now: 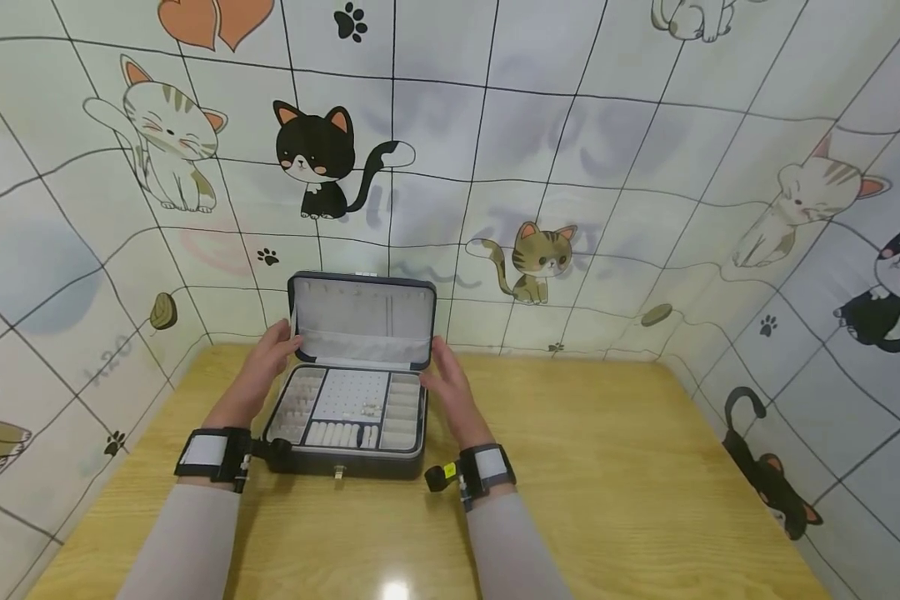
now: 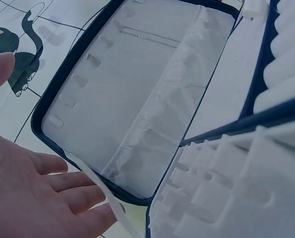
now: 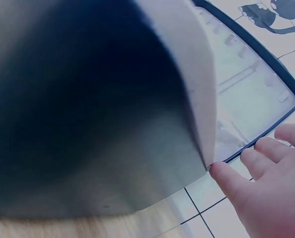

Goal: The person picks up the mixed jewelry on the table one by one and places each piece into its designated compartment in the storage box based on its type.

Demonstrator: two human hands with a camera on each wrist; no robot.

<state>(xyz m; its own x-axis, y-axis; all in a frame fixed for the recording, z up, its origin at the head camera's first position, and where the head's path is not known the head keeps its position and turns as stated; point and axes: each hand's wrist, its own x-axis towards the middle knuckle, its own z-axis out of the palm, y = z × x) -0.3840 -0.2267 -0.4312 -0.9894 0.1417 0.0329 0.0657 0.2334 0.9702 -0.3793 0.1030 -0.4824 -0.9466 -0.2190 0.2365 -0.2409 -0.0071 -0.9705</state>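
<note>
A dark jewelry box (image 1: 378, 467) stands on the table with its lid (image 1: 363, 312) raised. White compartments line both sides of the base, around a perforated earring panel (image 1: 345, 392) and a row of white ring rolls (image 1: 330, 434). Some small pale pieces (image 1: 372, 409) lie on the panel. My left hand (image 1: 262, 371) is at the lid's left side, its fingers extended by a white ribbon (image 2: 95, 176) in the left wrist view. At the right, my right hand (image 1: 457, 400) has loosely extended fingers, with a fingertip at the hinge-side corner of the box.
The wooden table (image 1: 585, 467) extends to the right of the box and in front of it. A cat-patterned cloth (image 1: 450, 192) hangs behind and along both sides. Each wrist wears a strap with a small camera (image 1: 437, 477).
</note>
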